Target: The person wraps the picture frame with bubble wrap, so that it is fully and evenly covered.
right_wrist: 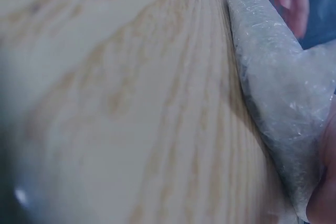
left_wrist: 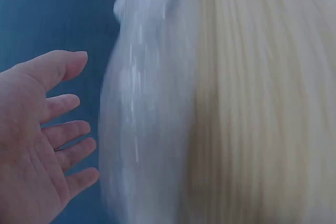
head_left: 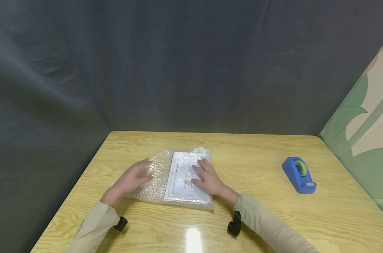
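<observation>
A white picture frame (head_left: 170, 186) lies on a sheet of bubble wrap (head_left: 159, 168), with part of the clear wrap folded over it from the right. My right hand (head_left: 210, 180) rests with spread fingers on the wrapped right side of the frame. Over the loose wrap to the left is my left hand (head_left: 129, 180), fingers extended and thumb apart, holding nothing. In the left wrist view the left palm (left_wrist: 31, 145) faces the blurred edge of the wrap (left_wrist: 147, 103). The right wrist view shows the puffed wrap edge (right_wrist: 268, 61), with the right hand (right_wrist: 326, 182) mostly cut off.
A blue tape dispenser (head_left: 300, 177) with a greenish roll stands on the right part of the wooden table (head_left: 251, 165). Dark curtain (head_left: 185, 70) hangs behind and at the left; a leaf-patterned cloth (head_left: 368, 123) borders the right. Black wrist cameras hang below both sleeves.
</observation>
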### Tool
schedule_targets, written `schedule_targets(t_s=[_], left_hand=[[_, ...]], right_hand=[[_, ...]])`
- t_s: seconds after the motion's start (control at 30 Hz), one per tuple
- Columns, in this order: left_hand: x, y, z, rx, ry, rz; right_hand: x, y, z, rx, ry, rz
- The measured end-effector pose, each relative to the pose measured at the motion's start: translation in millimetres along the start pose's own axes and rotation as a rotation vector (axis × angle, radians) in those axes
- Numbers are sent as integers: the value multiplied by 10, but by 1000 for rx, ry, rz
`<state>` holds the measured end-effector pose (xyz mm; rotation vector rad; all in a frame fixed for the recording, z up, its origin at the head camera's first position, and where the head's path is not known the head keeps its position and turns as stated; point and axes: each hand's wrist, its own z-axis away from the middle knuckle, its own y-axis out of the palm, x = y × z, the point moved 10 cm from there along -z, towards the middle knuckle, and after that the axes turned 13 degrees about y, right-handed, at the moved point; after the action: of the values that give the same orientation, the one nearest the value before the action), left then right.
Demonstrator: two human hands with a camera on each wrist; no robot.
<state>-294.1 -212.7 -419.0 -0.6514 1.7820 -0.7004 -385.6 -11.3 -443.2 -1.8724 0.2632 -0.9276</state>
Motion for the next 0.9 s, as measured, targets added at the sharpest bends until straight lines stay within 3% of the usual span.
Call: schedule_targets(t_s=[0.23,0.37,0.67,0.9], left_hand=[[457,-365,505,5,-172,-1],[619,-479,698,5,-218,28],[791,-537,842,-28,-202,157],[871,-477,907,-44,-304,259]], right_hand=[[-28,29,-11,33,39,48],[-12,8,-3,24,30,37],[-22,-3,0,30,43,52],[-14,7,-3,36,45,41]])
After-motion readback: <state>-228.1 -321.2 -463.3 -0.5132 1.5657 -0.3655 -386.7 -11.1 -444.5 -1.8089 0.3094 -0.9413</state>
